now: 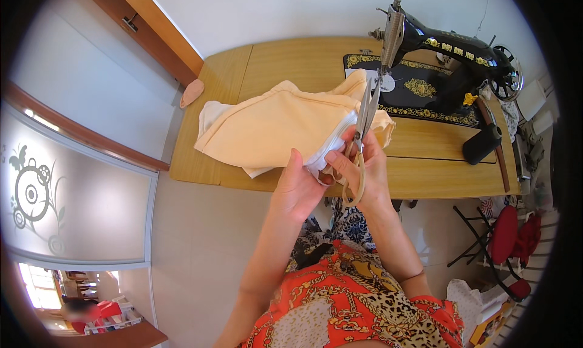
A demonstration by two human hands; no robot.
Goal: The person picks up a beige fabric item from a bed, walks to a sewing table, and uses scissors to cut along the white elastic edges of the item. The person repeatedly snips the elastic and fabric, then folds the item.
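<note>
A peach cloth piece (261, 126) with stitched seams lies across the table and reaches up to the sewing machine's needle area. Along its near right edge runs a white strip (331, 143), possibly a zipper or band. My left hand (296, 190) is closed on that edge from the left, thumb pointing up. In my right hand (371, 169) is a pair of scissors (366, 114), blades pointing away from me and pale handle loops hanging below the fingers. My right thumb and fingers also press at the white strip. The fingertips under the cloth are partly hidden.
On the wooden table (237, 56) a black sewing machine (449, 50) stands at the back right. A black thread cone (481, 144) and a wooden stick (495, 144) lie at the right. A small pink cloth item (192, 93) rests at the left edge. A red folding stool (504, 234) stands at lower right.
</note>
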